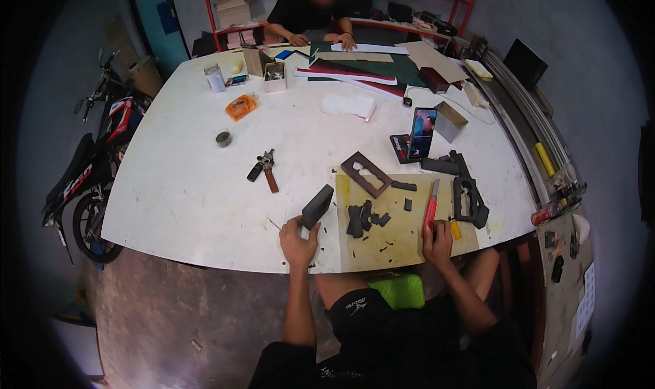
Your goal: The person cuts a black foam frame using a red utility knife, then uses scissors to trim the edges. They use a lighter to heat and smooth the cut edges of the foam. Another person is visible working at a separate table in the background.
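My left hand [298, 244] grips a dark grey foam block [318, 206] by its lower end, tilted on edge at the table's near side. In my right hand [438, 246] is a red utility knife [430, 214], its blade pointing away from me over the yellowish cutting mat [402, 242]. Between the hands lie several dark foam scraps [366, 218]. A brown-black frame with a shaped cut-out [366, 174] rests across the mat's far left corner. To the right of the knife sits a cut-out foam piece [468, 201], with a yellow-handled tool [455, 229] close to my fingers.
A phone [422, 133] stands upright beyond the mat. Keys [267, 169], a small metal cup [223, 139] and an orange packet [241, 107] lie on the white table [170, 177]. Across it, another person [310, 14] works at a green mat [409, 72]. A motorcycle [89, 177] stands left.
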`<move>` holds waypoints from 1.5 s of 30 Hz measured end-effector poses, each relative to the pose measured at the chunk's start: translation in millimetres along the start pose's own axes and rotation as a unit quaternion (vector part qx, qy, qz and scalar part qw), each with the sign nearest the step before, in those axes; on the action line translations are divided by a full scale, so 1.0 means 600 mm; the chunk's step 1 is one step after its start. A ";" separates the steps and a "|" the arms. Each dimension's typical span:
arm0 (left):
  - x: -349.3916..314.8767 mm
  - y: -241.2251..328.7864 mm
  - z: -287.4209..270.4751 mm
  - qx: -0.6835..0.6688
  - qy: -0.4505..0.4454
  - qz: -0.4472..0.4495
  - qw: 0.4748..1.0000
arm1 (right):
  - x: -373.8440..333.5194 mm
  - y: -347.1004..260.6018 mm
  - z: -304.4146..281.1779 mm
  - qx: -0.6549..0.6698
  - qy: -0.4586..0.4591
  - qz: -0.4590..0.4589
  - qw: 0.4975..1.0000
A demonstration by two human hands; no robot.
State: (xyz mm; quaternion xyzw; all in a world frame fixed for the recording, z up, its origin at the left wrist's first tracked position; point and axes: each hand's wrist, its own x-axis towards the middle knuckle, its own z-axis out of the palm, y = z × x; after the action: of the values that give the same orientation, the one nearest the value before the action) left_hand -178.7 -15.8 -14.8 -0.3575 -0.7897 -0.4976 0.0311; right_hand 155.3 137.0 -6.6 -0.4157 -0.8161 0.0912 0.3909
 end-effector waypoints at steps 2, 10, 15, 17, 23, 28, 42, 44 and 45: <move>-0.001 -0.001 0.000 0.001 0.004 0.002 1.000 | -0.001 0.002 0.000 0.001 -0.004 0.003 1.000; -0.003 0.000 0.000 0.027 -0.011 -0.010 1.000 | 0.003 0.001 -0.003 -0.013 -0.005 0.001 1.000; -0.002 -0.002 0.003 0.029 -0.011 0.001 1.000 | -0.001 -0.002 -0.008 -0.012 -0.016 0.023 1.000; -0.001 -0.006 0.004 0.025 -0.011 0.001 1.000 | 0.004 -0.009 -0.009 -0.013 -0.018 0.026 0.999; -0.002 -0.010 0.009 0.023 -0.007 0.003 1.000 | 0.009 -0.011 -0.013 -0.015 -0.034 0.041 0.998; -0.003 -0.009 0.011 0.012 0.006 0.013 1.000 | 0.014 -0.004 -0.016 -0.008 -0.030 0.040 0.999; 0.001 -0.009 0.011 0.039 -0.003 -0.001 0.999 | 0.008 0.005 -0.011 0.034 -0.018 0.069 0.997; 0.000 -0.009 0.009 0.033 -0.007 -0.003 0.999 | 0.007 0.002 -0.009 0.041 -0.010 0.071 0.997; 0.000 -0.009 0.010 0.032 -0.003 0.000 0.999 | 0.007 0.003 -0.009 0.043 -0.009 0.074 0.996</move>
State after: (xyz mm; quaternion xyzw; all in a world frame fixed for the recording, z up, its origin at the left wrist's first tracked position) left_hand -180.1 -12.3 -21.6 -0.3573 -0.8054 -0.4712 0.0403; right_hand 158.7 140.6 -1.3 -0.4566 -0.7821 0.1589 0.3931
